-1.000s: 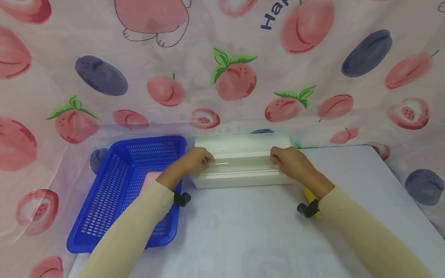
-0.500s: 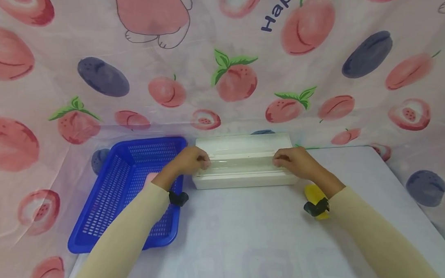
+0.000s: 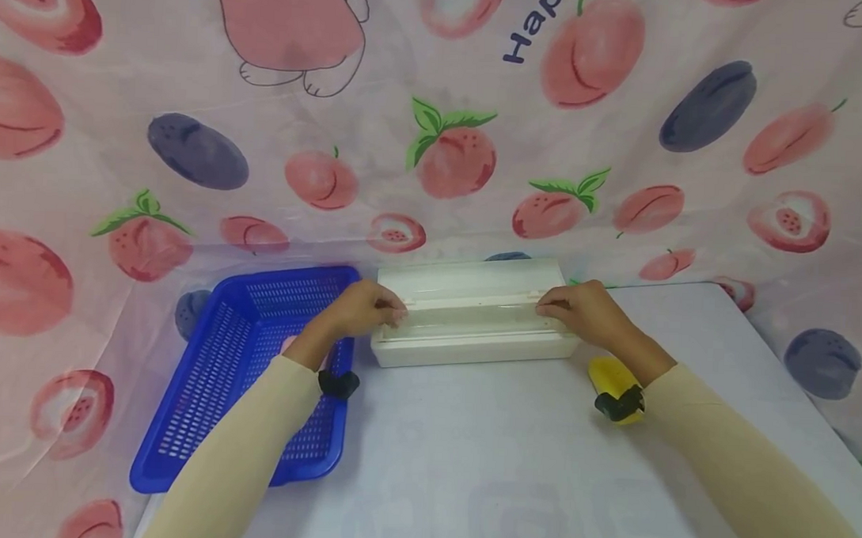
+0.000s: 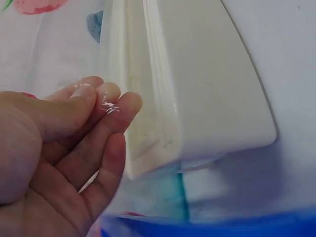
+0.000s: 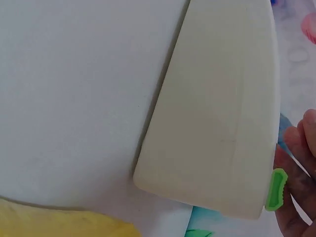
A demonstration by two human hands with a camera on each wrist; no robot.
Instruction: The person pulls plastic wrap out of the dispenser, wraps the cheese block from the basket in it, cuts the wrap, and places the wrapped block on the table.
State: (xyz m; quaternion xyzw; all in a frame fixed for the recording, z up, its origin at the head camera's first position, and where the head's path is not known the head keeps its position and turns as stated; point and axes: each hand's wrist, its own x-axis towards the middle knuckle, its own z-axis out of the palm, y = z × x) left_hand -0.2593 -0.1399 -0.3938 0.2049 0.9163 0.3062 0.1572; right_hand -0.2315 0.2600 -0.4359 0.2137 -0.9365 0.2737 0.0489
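A long white cling film dispenser [image 3: 474, 351] stands at the back of the table with its lid [image 3: 466, 274] raised. Thumb and fingertips of my left hand [image 3: 358, 308] pinch clear cling film [image 4: 109, 106] at the dispenser's left end; creases in the film glint over the fingertips. At the opposite end, my right hand [image 3: 592, 316] pinches the film's other side with thumb and forefinger. Only part of that hand shows in the right wrist view, beside a small green slider [image 5: 276, 190] on the dispenser's edge.
A blue plastic basket [image 3: 241, 272] stands left of the dispenser, with a pink item [image 3: 288, 343] partly hidden by my left arm. Beneath my right wrist lies a yellow object [image 3: 611, 377] on the white table [image 3: 468, 444]. A fruit-print curtain [image 3: 378, 140] hangs right behind the dispenser.
Both hands have drawn slightly apart, the left one leftward and the right one rightward, keeping hold of the film. More of the yellow object shows beside my right wrist.
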